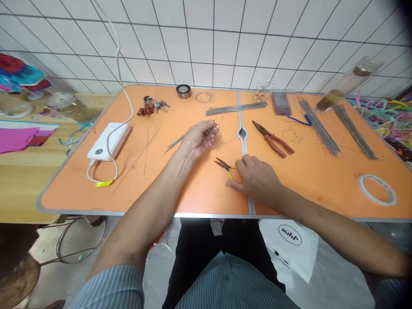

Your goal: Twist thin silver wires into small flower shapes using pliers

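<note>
Between the fingers of my left hand (199,138) is a small tangle of bent thin wire (213,130); one loose end curves out to the right. My right hand (257,178) is wrapped round the yellow handles of small needle-nose pliers (223,164). Their dark jaws stand slightly apart, pointing left, below the wire and not touching it. Beyond my left hand lies a bundle of straight wires (236,109). A larger pair of pliers with red-brown handles (273,139) rests to the right, beyond my right hand.
The orange folding table (199,193) has a metal seam. On it are a white power bank (108,140) with a cable, keys (156,104), dark tape (183,91), more wire bundles (318,126), a white tape ring (377,189) and a tilted glass bottle (347,86). A tiled wall (199,43) stands behind.
</note>
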{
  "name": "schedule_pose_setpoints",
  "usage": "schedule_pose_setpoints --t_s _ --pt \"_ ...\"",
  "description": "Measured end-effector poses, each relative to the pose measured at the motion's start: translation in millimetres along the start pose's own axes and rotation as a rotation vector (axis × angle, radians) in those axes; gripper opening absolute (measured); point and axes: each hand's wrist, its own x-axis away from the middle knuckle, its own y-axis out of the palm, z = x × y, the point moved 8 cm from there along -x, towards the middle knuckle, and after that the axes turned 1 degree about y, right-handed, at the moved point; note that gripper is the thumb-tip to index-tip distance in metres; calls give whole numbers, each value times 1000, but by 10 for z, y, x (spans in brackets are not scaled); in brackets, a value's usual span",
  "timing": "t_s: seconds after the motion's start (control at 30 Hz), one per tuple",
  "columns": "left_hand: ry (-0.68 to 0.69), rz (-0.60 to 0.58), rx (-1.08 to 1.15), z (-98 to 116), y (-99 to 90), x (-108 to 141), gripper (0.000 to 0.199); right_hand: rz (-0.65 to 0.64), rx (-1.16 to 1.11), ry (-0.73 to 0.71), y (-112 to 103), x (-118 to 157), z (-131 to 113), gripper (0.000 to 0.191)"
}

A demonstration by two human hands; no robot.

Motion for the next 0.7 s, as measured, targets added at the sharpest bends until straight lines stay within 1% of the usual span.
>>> schedule_pose_setpoints --t_s 0.03,0.13,0.2,0.27,0.3,0.33,0.4,0.5,0.6,0.63,0.67,0.7 --pt "0 -3 8 5 3 2 22 3 9 20 30 -8 -33 38" --pt "-11 -11 27 25 23 22 24 64 27 61 58 -19 -40 28" --pt "-27 -21 41 39 48 44 24 115 47 55 45 3 -50 20" --pt "-43 -26 61 55 70 71 25 142 35 14 40 35 -93 9" --pt "-51 -26 70 63 80 84 25 146 15 -14 42 48 -120 9" --pt "-58 -28 78 69 90 97 24 144 -13 -41 47 56 -141 14" --pt "-74 -37 88 75 111 120 22 125 -88 -51 56 53 -131 18" --pt "-91 -55 102 78 133 141 20 75 -243 59 45 22 60 16" --pt "-94 -61 117 85 136 146 21 89 -447 191 -66 6 358 16" --pt "-90 -63 119 90 137 147 22 106 -548 222 -115 -5 457 15" --pt "-85 -66 119 96 139 148 22 110 -678 247 -149 -29 547 21" --pt "-77 -69 117 103 140 150 23 79 -838 263 -154 -70 611 29"
